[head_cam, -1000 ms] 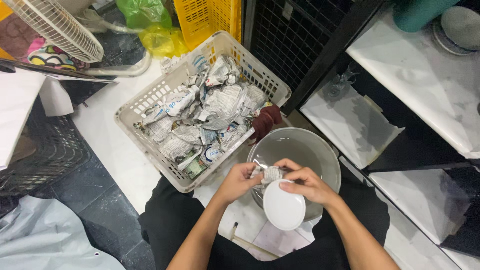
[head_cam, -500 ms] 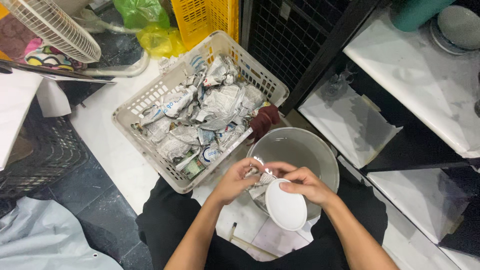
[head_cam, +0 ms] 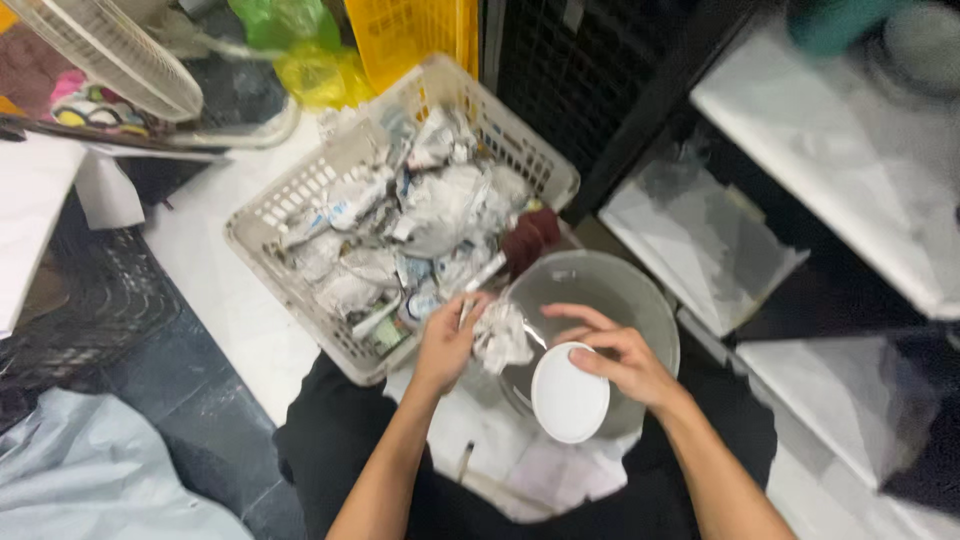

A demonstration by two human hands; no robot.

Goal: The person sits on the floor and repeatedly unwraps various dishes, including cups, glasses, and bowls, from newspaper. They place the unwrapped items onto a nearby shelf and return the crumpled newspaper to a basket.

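Since the earlier frame, left hand [head_cam: 445, 345] has pulled crumpled paper [head_cam: 502, 337] away from white bowl [head_cam: 569, 392], fingers clamped on it. Right hand [head_cam: 618, 357] grips the bowl's rim over grey bucket [head_cam: 640, 300], right of basket [head_cam: 290, 200].

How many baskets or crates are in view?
2: a white basket full of crumpled paper ahead of the left hand, and a yellow crate behind it. Others may be hidden.

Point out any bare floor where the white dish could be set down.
Bare white floor lies left of the basket, bordered by the dark mat. The basket is crammed with crumpled paper; both hands, left and right, crowd the grey bucket.
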